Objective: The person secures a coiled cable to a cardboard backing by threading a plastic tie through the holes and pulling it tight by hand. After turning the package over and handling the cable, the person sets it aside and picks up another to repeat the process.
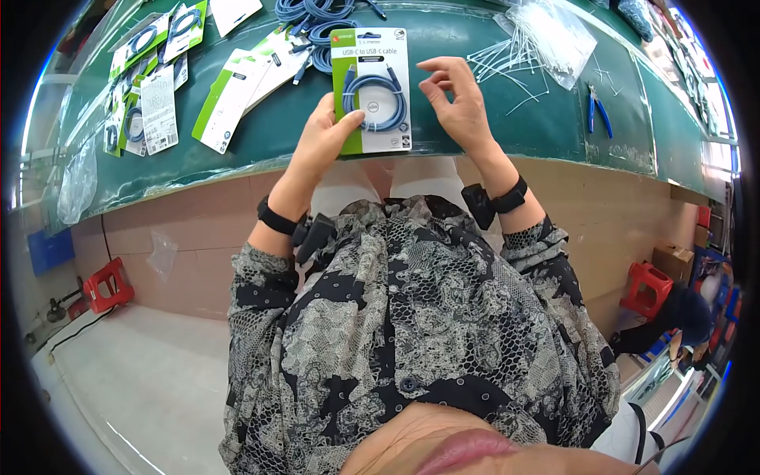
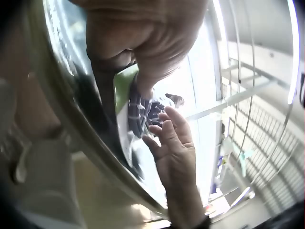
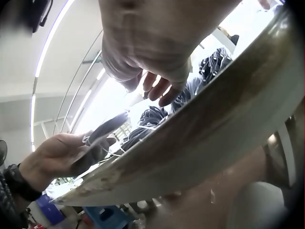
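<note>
My left hand [image 1: 323,136] grips the lower left edge of a retail card [image 1: 370,46] printed "USB-C to USB-C cable", thumb across its front. On the card lies a coiled blue cable [image 1: 401,107] bound with white ties. Just right of the card, my right hand [image 1: 461,107] hovers with loosely bent fingers and nothing in them. The left wrist view has the holding hand [image 2: 147,36] above the card's green edge [image 2: 125,88], with the right hand [image 2: 175,155] facing it. Seen from the right wrist, the card [image 3: 107,126] is tilted nearly edge-on.
Packaged cables [image 1: 134,119] and printed cards [image 1: 226,99] lie at the left of the green table [image 1: 277,127]. Loose blue cables [image 1: 321,36] are heaped behind the held card. To the right are white cable ties [image 1: 514,59], a plastic bag [image 1: 558,36] and blue-handled cutters [image 1: 599,112].
</note>
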